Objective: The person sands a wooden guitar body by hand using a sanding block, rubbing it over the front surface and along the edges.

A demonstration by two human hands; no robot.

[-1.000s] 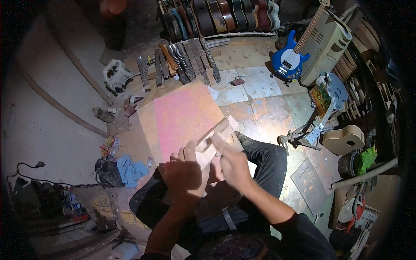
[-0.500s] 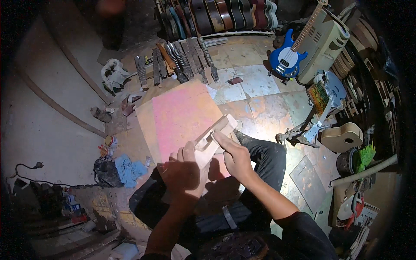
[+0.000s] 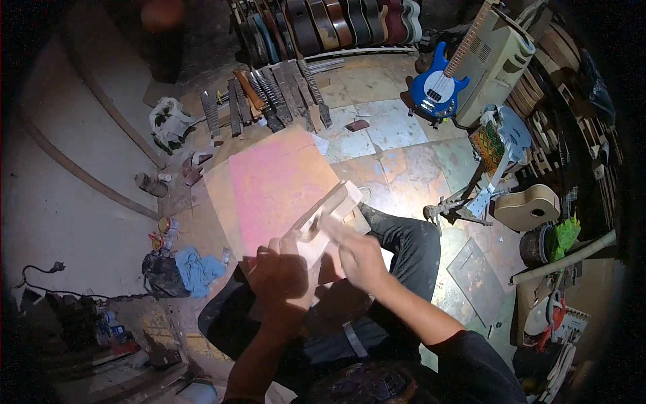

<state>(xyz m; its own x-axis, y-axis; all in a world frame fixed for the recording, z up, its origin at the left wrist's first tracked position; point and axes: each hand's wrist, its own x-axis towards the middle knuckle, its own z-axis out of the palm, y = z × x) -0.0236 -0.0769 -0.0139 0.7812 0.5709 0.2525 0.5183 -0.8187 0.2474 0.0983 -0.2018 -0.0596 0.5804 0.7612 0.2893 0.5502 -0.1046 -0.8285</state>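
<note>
Currently, the left hand is clamping around the near end of a pale wooden piece, its back lying mostly in shadow. The wooden piece is slanting up and away to the right of that hand, staying between the two hands, with a hollow showing in its upper side. Just right of the left hand, the right hand is reaching over the piece, its fingers blurring near the hollow; whether they are closing on anything, I cannot tell. Beyond both hands, a board with a pink patch is lying flat. Farther ahead of the left hand, a row of ridged dark strips is lying side by side. Well to the left hand's left, a light blue cloth is lying crumpled beside a black bag. Far ahead and right of the right hand, a blue guitar is standing near a beige cabinet.
</note>
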